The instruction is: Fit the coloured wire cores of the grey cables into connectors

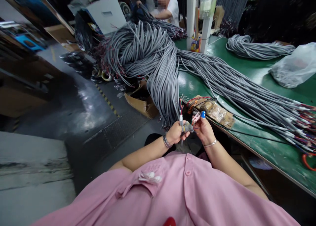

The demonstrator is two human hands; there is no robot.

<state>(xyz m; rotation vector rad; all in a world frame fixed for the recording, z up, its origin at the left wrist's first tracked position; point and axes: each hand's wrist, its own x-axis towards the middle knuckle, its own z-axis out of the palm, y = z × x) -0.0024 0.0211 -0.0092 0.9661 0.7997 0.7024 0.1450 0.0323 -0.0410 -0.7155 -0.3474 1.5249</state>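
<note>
My left hand (174,133) is closed around a grey cable (182,123) standing nearly upright. Its white-banded top ends in loose, thin coloured wires (181,106). Grey wrapping covers fingertips of this hand. Close beside it, my right hand (206,131) is closed in a pinch, with a blue cover (202,114) on one fingertip. A small pinkish piece (196,117) shows at its fingers, with thin wires near it; its kind is too small to make out. Both hands are in front of the table edge, above my lap.
A large heap of grey cables (138,51) hangs over the edge of the green table (256,69). More cables (247,84) stretch right. Near my right hand lies a taped cardboard piece (217,112). A plastic bag (295,66) sits at right. Another person (170,10) handles cables behind.
</note>
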